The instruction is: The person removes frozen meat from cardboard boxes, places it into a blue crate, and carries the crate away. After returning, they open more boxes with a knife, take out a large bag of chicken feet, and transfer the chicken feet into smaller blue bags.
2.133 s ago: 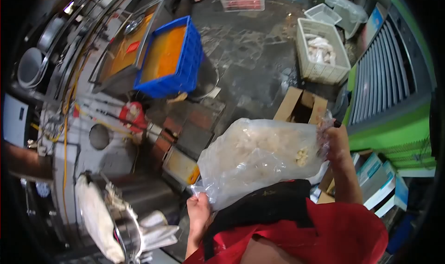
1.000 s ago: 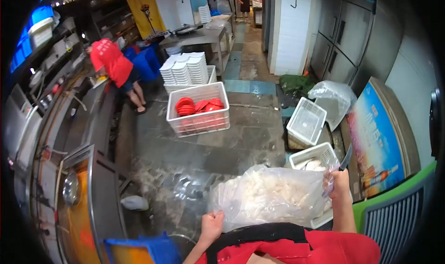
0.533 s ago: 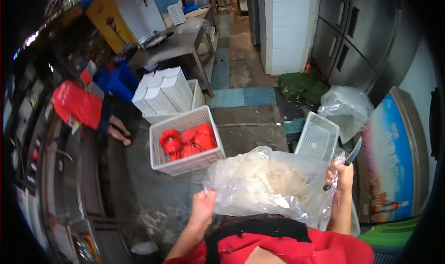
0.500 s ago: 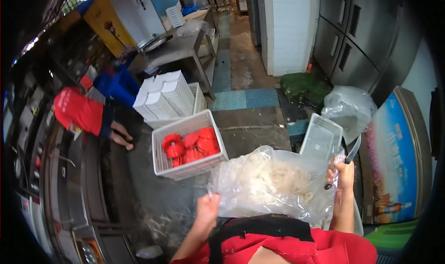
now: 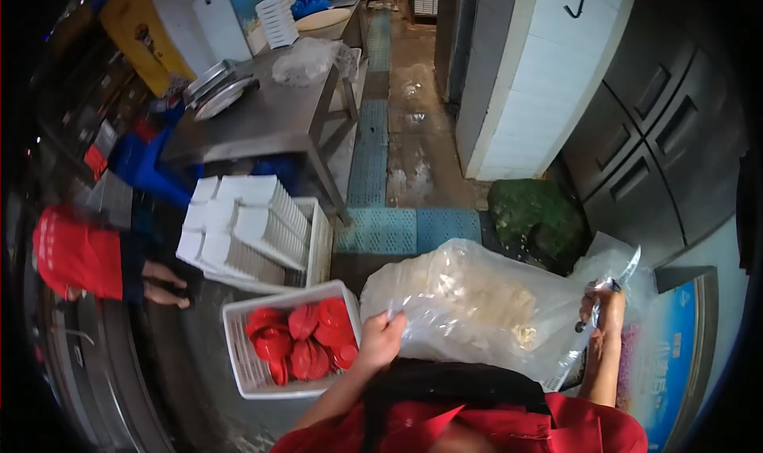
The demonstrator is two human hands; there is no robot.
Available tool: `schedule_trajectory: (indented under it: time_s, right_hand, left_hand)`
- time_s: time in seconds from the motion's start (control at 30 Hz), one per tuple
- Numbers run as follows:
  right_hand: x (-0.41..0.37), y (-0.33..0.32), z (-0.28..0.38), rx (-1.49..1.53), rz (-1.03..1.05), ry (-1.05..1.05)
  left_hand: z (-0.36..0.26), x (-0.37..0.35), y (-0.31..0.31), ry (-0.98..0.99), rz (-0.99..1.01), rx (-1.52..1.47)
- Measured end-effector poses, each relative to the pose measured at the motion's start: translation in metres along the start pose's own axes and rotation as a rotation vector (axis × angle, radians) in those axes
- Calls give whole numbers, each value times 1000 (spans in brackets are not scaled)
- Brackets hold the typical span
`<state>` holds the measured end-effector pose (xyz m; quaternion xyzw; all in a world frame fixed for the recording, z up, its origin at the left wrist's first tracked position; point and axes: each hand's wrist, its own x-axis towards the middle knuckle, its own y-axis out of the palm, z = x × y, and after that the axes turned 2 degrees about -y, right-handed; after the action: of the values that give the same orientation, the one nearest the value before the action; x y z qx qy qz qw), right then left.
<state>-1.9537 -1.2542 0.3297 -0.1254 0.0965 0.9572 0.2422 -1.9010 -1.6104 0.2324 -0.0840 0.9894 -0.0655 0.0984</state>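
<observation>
A large clear plastic bag (image 5: 469, 302) full of pale, whitish food lies stretched between my two hands. My left hand (image 5: 383, 338) is closed on the bag's left edge. At the bag's right end, my right hand (image 5: 604, 306) is closed round the dark handle of a knife and also grips the gathered plastic. The knife blade (image 5: 631, 264) points up and to the right, away from the bag's contents. Below the bag's right part, a bit of a white crate shows; the rest is hidden.
Red plastic items fill a white crate (image 5: 238, 358) at left. Behind it are stacked white trays (image 5: 254, 214) and a steel table (image 5: 262, 111). A person in red (image 5: 79, 250) bends at far left. A green mound (image 5: 532, 214) lies by the pillar; steel cabinets (image 5: 636, 159) stand right.
The view has shifted forward. Both hands and the bag appear higher off the floor, with the bag now covering the pale basket at right. Both hands keep their hold.
</observation>
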Motion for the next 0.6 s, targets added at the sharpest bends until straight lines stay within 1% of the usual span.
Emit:
schedule_trajectory:
  time_s: [0.03,0.07,0.1,0.13,0.17,0.2,0.23,0.27,0.3,0.33,0.37,0.4,0.43,0.5,0.53,0.57,0.6]
  right_hand:
    - [21,23,8,40,-39,-3]
    - [45,44,13,62,-53,-47]
    - [70,65,21,70,-19,-84]
    - [94,84,26,57,-4,-102]
    - [128,111,35,40,23,-123]
    - [153,146,47,76,-14,-115]
    - [187,170,47,72,0,-97]
    - [231,198,53,57,71,-81]
    - [270,232,55,58,143,-63]
    - [296,276,62,74,111,-146]
    - [323,307,67,83,122,-143]
    - [352,337,75,34,141,-124]
    - [379,366,82,-25,156,-101]
    - [442,420,97,-38,163,-138]
    - [477,452,104,-13,173,-115]
    - [507,484,109,11,178,-85]
    - [533,515,111,-15,177,-139]
  left_hand:
    - [-19,45,2,10,5,11]
    - [-41,87,6,26,68,-60]
    - [-59,126,9,36,133,-129]
    - [-69,162,10,59,144,-117]
    - [-78,210,10,78,135,-113]
    - [-85,253,9,55,114,-86]
    - [-87,289,8,5,91,-54]
    - [-85,331,11,36,36,-179]
    - [-91,371,10,55,4,-165]
    - [-98,405,9,13,-44,-103]
    - [-105,440,9,-25,-85,-55]
    - [-116,471,14,-77,-93,-149]
    - [-125,503,13,-80,-100,-167]
    - [-145,582,5,-215,40,-103]
    - [-145,634,8,-111,18,-6]
    - [-149,680,2,-87,9,-12]
    - [-151,713,-5,-130,49,-4]
